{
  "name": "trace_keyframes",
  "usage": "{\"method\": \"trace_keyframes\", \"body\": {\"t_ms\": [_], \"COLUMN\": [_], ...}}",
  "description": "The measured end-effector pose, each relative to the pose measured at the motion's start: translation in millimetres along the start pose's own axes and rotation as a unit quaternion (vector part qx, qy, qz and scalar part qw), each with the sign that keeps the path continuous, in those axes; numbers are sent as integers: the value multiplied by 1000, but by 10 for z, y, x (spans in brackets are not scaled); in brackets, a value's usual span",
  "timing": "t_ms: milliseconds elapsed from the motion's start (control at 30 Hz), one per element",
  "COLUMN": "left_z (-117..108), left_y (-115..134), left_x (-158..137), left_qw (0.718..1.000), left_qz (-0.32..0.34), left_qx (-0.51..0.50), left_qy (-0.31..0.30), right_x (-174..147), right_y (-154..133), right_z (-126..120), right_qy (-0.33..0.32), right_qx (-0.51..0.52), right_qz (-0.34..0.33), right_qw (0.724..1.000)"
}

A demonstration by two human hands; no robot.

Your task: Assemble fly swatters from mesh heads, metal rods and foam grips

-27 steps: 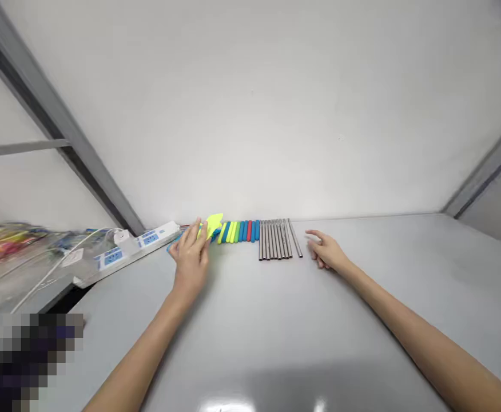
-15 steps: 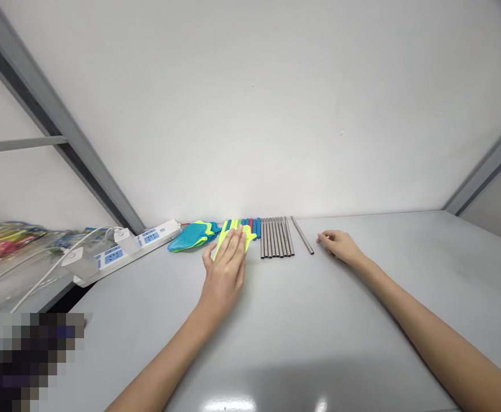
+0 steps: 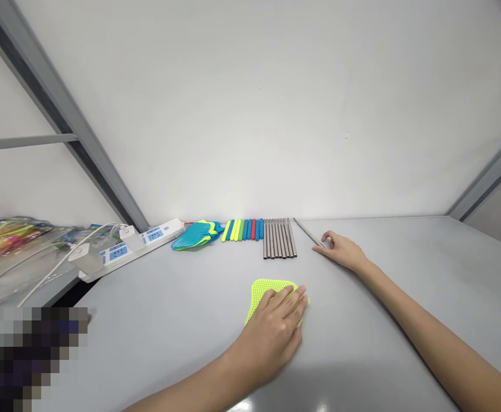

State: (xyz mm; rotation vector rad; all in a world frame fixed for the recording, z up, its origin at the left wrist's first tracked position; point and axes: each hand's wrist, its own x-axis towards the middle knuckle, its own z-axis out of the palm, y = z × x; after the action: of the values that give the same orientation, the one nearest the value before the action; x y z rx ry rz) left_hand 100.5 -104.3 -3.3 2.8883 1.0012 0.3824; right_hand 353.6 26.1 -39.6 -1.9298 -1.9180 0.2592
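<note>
Head view: grey tabletop (image 3: 182, 309), its back edge along a white wall (image 3: 276, 114).
Yellow mesh paddle (image 3: 264, 289): out from the back edge, near the tabletop's middle, under the left hand (image 3: 273, 329).
Left hand: clamped on the paddle, fingers over its top.
Loose metal tube (image 3: 307, 232): slanting from the back edge, near end at the right hand (image 3: 345, 252).
Right hand: thumb at the tube; cannot tell if clamped.
Tube row (image 3: 279, 240): at the back edge, just beside the coloured sticks (image 3: 242, 230).
Paddle pile (image 3: 193, 234): toward the back left corner, near a power strip (image 3: 147, 250).
</note>
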Motion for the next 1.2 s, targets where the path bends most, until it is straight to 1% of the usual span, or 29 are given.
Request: {"method": "trace_keyframes", "body": {"t_ms": [100,167,267,367,467,567,700,900,1200], "left_z": [42,60,84,126,205,299,386,395,387], "left_y": [-85,-172,-296,-366,-352,-285,-236,-286,-309], "left_x": [14,14,12,70,227,433,606,586,595], "left_qw": [999,998,998,998,997,997,997,996,996], "left_qz": [-35,-52,-51,-38,-37,-58,-71,-68,-56], "left_qx": [-12,-18,-30,-46,-53,-48,-41,-38,-45], "left_qy": [-14,-19,-23,-29,-33,-24,5,39,50], "right_x": [16,34,67,99,120,124,111,109,110], "right_y": [16,56,155,261,329,356,358,343,341], "right_z": [-14,-24,-26,-10,16,38,48,53,59], "right_qy": [14,40,80,101,107,111,112,110,102], "right_qx": [1,6,16,32,46,56,63,72,68], "right_qz": [-11,2,44,71,76,73,65,65,67], "right_qw": [1000,999,996,992,990,990,990,989,990]}}
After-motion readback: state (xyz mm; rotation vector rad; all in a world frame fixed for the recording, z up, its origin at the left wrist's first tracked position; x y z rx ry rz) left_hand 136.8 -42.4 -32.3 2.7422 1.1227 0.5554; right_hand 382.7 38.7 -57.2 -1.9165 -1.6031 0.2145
